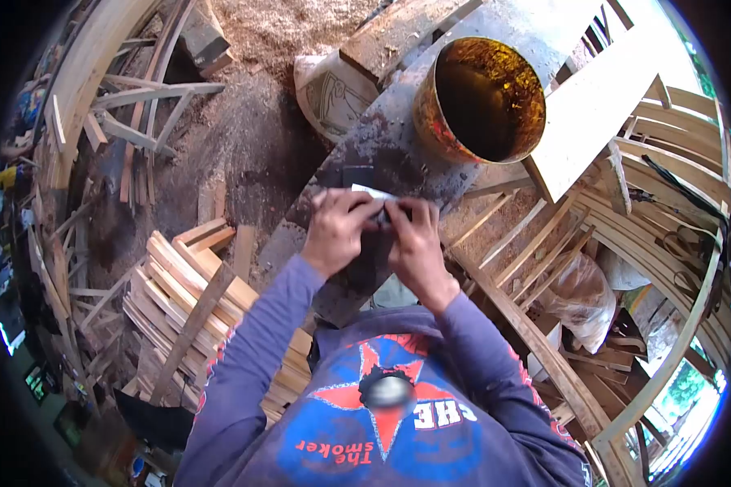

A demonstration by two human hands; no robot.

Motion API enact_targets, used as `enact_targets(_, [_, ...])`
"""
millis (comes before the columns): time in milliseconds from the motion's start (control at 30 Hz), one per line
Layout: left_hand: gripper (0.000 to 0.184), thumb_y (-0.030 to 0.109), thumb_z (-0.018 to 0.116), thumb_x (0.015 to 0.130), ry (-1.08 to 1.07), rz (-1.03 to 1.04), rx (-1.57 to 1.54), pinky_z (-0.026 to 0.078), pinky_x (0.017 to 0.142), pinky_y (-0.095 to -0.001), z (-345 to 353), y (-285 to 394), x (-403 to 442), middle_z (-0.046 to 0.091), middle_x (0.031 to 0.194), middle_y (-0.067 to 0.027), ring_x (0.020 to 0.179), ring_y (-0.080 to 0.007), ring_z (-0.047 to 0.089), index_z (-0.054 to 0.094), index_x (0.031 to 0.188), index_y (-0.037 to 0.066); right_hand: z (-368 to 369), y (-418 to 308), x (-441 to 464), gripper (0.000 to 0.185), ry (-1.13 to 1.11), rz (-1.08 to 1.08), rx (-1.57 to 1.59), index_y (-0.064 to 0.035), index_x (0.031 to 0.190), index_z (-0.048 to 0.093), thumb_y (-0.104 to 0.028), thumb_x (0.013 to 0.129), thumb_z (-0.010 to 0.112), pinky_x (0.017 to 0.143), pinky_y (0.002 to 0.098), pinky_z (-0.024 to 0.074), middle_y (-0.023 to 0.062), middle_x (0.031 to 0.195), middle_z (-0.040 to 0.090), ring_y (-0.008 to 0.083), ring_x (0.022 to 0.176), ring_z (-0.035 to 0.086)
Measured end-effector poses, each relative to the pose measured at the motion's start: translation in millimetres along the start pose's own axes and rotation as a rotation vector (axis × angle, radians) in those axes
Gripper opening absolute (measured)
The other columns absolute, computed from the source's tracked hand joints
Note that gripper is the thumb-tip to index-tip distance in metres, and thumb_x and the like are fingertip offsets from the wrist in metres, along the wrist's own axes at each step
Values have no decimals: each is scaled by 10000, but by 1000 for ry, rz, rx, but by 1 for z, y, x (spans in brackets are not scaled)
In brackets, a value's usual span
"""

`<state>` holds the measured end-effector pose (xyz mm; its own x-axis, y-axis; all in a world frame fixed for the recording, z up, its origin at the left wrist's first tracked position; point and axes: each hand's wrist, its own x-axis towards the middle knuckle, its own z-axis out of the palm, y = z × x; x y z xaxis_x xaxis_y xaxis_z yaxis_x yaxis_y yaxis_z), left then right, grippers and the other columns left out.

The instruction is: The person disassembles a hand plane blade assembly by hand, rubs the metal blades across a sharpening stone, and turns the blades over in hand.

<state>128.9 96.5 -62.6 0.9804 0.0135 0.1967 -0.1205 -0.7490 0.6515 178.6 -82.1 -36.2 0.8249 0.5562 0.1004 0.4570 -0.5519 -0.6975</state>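
Note:
My left hand (334, 230) and my right hand (415, 242) meet above a dark, stained plank (325, 191). Both are closed, fingertips pinching close together. Between them shows a small white strip (371, 193) that looks like paper or a thin flat piece, its lower part hidden by the fingers. A dark rectangular piece (359, 175) lies on the plank just beyond my fingertips. To the right of it stands a big round tub (439, 122), stained yellow-brown, with dark liquid inside.
A stack of cut wooden slats (179, 300) lies at the left. Curved wooden ribs (682, 146) and a long beam (544, 357) fill the right side. A pale board (601, 105) extends beyond the tub. Sawdust (276, 32) covers the ground, and a clear plastic bag (581, 296) sits among timber.

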Motion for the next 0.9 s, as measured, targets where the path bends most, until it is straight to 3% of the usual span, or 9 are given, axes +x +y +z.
enact_targets(167, [345, 118, 721, 811, -62, -58, -65, 404, 1001, -446, 12, 19, -51, 695, 1142, -14, 1093, -244, 617, 762, 1153, 139, 3, 0, -54, 479, -53, 39, 13, -12, 1287, 647, 67, 815, 642, 958, 510, 471, 210, 1182, 571, 424, 1119, 532])
enact_targets(267, [301, 121, 728, 816, 3, -20, -35, 415, 971, -444, 1, 3, -4, 691, 1117, -32, 1065, -268, 620, 750, 1116, 122, 1, 5, -8, 589, -55, 4, -18, 18, 1331, 578, 73, 746, 615, 1002, 515, 470, 249, 1232, 531, 462, 1149, 501])
enact_targets(367, [306, 110, 756, 814, -23, -29, -47, 414, 963, -428, -1, 12, -17, 688, 1116, -24, 1094, -259, 616, 754, 1119, 122, 0, 3, -24, 534, -75, 3, 9, 15, 1316, 600, 77, 787, 635, 983, 511, 484, 238, 1228, 536, 451, 1153, 506])
enact_targets(400, [325, 92, 761, 804, -19, -37, -55, 409, 968, -420, 1, 18, -30, 682, 1132, -14, 1096, -245, 617, 756, 1128, 124, 2, 0, -36, 481, -29, 17, -2, -15, 1271, 658, 51, 797, 702, 954, 489, 478, 190, 1189, 585, 406, 1106, 545])
enact_targets(533, [370, 67, 819, 752, 18, -96, -55, 415, 982, -417, 3, 31, -51, 700, 1187, -37, 1119, -257, 640, 760, 1115, 110, -4, -5, -48, 502, -80, 23, 34, -17, 1265, 668, 84, 776, 719, 957, 488, 481, 178, 1211, 601, 395, 1098, 557])
enact_targets(600, [387, 101, 837, 768, 146, -155, -49, 412, 996, -420, 4, 32, -59, 687, 1227, -42, 1157, -262, 635, 747, 1144, 120, -5, 0, -48, 517, -100, -8, 26, -21, 1278, 661, 81, 776, 728, 952, 488, 487, 179, 1216, 605, 398, 1101, 562])
enact_targets(700, [401, 120, 844, 779, 122, -161, 6, 401, 1012, -423, -1, 34, -67, 676, 1252, -50, 1171, -265, 632, 738, 1166, 133, -7, 4, -48, 516, -151, -47, 16, -3, 1305, 634, 39, 799, 729, 972, 502, 507, 189, 1256, 581, 421, 1160, 547])
enact_targets(900, [474, 172, 845, 765, 95, -239, 119, 345, 925, -449, -4, 46, -66, 574, 1144, -19, 1122, -259, 528, 757, 1228, 224, -10, -6, -32, 520, -243, -120, -15, 6, 1307, 622, 49, 797, 716, 989, 484, 505, 174, 1285, 569, 403, 1191, 536])
